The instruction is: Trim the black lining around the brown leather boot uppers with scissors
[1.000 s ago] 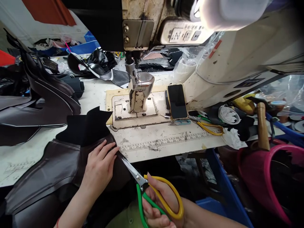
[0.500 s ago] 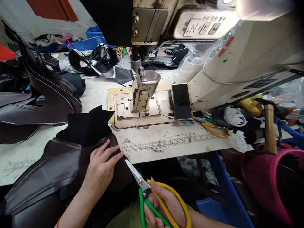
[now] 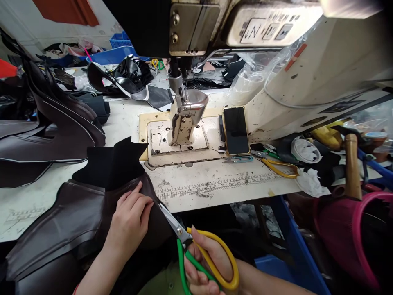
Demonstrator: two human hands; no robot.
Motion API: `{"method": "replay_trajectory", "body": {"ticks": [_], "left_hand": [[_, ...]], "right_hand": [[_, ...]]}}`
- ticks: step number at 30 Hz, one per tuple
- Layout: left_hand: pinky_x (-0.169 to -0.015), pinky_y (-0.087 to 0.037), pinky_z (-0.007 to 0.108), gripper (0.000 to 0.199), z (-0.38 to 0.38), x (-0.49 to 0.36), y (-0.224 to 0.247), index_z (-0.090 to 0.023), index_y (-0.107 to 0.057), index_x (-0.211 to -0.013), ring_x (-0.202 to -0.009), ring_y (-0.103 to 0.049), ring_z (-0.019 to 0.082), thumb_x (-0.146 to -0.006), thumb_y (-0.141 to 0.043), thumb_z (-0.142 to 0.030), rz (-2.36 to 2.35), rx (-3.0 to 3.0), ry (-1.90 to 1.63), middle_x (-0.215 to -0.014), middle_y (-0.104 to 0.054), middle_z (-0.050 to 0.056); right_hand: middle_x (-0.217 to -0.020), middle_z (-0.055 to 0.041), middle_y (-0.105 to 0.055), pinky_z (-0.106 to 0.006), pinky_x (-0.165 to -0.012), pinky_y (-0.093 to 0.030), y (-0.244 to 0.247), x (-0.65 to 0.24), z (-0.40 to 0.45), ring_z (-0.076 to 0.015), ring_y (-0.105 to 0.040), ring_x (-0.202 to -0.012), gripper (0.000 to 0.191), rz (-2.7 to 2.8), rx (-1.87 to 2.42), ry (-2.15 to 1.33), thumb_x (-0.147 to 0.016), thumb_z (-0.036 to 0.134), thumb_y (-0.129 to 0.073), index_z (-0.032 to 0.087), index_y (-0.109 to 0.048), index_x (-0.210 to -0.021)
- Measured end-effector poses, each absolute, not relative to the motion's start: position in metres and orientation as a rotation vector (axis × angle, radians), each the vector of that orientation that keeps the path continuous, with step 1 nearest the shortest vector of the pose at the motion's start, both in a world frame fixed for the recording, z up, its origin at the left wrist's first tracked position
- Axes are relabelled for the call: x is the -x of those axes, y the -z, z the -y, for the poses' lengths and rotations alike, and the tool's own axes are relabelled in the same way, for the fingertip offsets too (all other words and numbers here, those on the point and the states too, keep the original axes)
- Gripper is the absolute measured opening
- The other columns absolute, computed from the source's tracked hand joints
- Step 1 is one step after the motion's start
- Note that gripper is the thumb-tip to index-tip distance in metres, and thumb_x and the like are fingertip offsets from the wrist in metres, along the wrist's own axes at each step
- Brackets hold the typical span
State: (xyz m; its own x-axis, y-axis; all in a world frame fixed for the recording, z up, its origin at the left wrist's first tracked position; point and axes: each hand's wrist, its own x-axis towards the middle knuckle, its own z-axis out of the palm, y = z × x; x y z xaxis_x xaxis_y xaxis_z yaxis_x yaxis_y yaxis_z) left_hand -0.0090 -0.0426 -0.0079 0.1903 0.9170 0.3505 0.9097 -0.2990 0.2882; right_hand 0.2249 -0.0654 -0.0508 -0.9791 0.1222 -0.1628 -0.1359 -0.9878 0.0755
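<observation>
A dark brown leather piece with a black lining flap lies over the table's front edge. My left hand rests on it, index finger stretched out and the other fingers bent; its thumb is hidden. My right hand grips scissors with one yellow and one green handle. Their blades point up and left along the right edge of the leather, close to my left fingertips. I cannot tell whether the tips touch the leather.
A post-bed sewing machine stands behind the hands. Right of it lie a phone, blue thread snips and another yellow-handled scissors. Stacked leather pieces are at left; a pink bucket is at right.
My left fingers, spread before, have drawn together and bent, with the index finger still out. The scissors have shifted slightly left and up along the leather's edge.
</observation>
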Motion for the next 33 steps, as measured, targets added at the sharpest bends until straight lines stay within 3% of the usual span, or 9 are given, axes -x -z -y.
{"method": "replay_trajectory", "body": {"ticks": [6,11,15,18,23,33], "left_hand": [[-0.094,-0.048,0.046,0.008,0.043,0.003,0.003,-0.02,-0.052,-0.083,-0.123,-0.056,0.031,-0.091,-0.053,-0.018,-1.882,-2.324,-0.697,-0.084,-0.063,0.007],[-0.095,-0.047,0.059,0.028,0.042,-0.014,0.001,-0.021,-0.045,-0.073,-0.128,-0.046,0.042,-0.083,-0.065,-0.039,-1.97,-2.203,-0.646,-0.079,-0.055,0.007],[-0.1,-0.045,0.06,0.021,0.041,-0.011,0.002,-0.02,-0.048,-0.075,-0.126,-0.047,0.039,-0.085,-0.062,-0.031,-1.889,-2.216,-0.665,-0.076,-0.052,0.005],[-0.097,-0.049,0.056,0.002,0.042,-0.004,0.005,-0.018,-0.057,-0.09,-0.126,-0.049,0.036,-0.09,-0.054,-0.019,-1.823,-2.279,-0.698,-0.082,-0.055,0.006],[-0.097,-0.045,0.062,0.031,0.046,0.001,0.012,-0.021,-0.06,-0.107,-0.127,-0.05,0.037,-0.089,-0.046,0.0,-1.777,-2.54,-0.601,-0.094,-0.06,0.006],[-0.102,-0.042,0.055,0.018,0.046,0.003,0.01,-0.017,-0.056,-0.1,-0.122,-0.057,0.031,-0.09,-0.052,-0.004,-1.739,-2.583,-0.646,-0.092,-0.066,0.007]], "right_hand": [[-0.042,0.0004,-0.044,-0.018,-0.021,-0.033,0.058,-0.222,0.062,-0.0085,-0.037,-0.03,0.073,-0.092,0.258,-3.041,-0.085,0.075,-0.041,0.009,-0.064,-0.064],[-0.04,0.0026,-0.042,-0.019,-0.022,-0.036,0.055,-0.226,0.062,-0.0083,-0.037,-0.026,0.067,0.2,0.553,-2.994,-0.076,0.076,-0.054,0.01,-0.06,-0.062],[-0.04,0.0021,-0.042,-0.017,-0.021,-0.032,0.05,-0.234,0.063,-0.0084,-0.038,-0.027,0.067,0.196,0.607,-2.994,-0.079,0.074,-0.051,0.01,-0.06,-0.061],[-0.038,0.0016,-0.04,-0.016,-0.021,-0.026,0.049,-0.237,0.066,-0.0088,-0.037,-0.027,0.068,0.074,0.518,-3.015,-0.083,0.072,-0.046,0.01,-0.062,-0.06],[-0.036,0.0009,-0.04,-0.017,-0.021,-0.028,0.049,-0.235,0.075,-0.0089,-0.035,-0.026,0.072,-0.045,0.421,-2.978,-0.088,0.07,-0.037,0.009,-0.063,-0.061],[-0.038,0.0016,-0.041,-0.017,-0.019,-0.027,0.047,-0.226,0.072,-0.0085,-0.035,-0.027,0.067,-0.094,0.383,-2.98,-0.083,0.071,-0.047,0.01,-0.062,-0.06]]}}
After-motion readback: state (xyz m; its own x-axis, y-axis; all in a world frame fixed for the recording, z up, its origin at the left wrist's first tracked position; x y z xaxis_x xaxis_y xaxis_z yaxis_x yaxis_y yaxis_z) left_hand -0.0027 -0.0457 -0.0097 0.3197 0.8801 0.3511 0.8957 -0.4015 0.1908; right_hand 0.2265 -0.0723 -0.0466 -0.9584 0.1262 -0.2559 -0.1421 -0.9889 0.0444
